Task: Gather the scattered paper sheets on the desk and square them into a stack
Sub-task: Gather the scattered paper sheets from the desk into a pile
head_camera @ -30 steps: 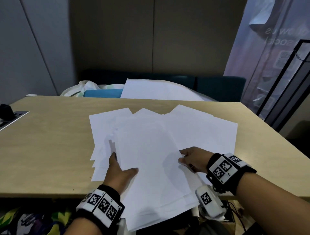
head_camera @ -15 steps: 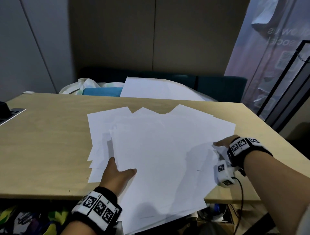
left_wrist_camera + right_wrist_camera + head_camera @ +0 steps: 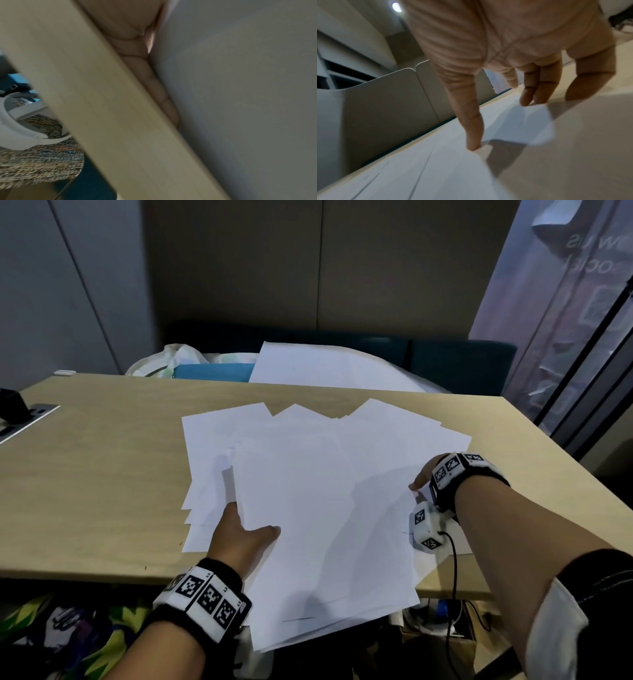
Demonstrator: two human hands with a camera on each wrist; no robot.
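Several white paper sheets [image 3: 318,494] lie fanned on the beige desk [image 3: 85,474], and their near ends overhang its front edge. My left hand [image 3: 239,529] holds the top bundle at its left side, with the thumb on top and the fingers [image 3: 154,83] under the paper [image 3: 240,94], against the desk [image 3: 102,94]. My right hand [image 3: 419,482] stands at the pile's right edge. Its fingers are nearly straight and point down. In the right wrist view the right hand [image 3: 501,121] has its thumb tip and fingertips [image 3: 530,97] touching the sheets [image 3: 436,169] near a loose corner.
Behind the desk a large white sheet [image 3: 325,368], a blue item [image 3: 212,371] and a white bag [image 3: 178,357] rest on a dark teal sofa [image 3: 462,361]. A black device [image 3: 13,405] sits at the far left. A black frame [image 3: 589,337] stands to the right.
My right hand has moved from the middle of the pile out to its right edge. The left hand has kept its hold on the left side.
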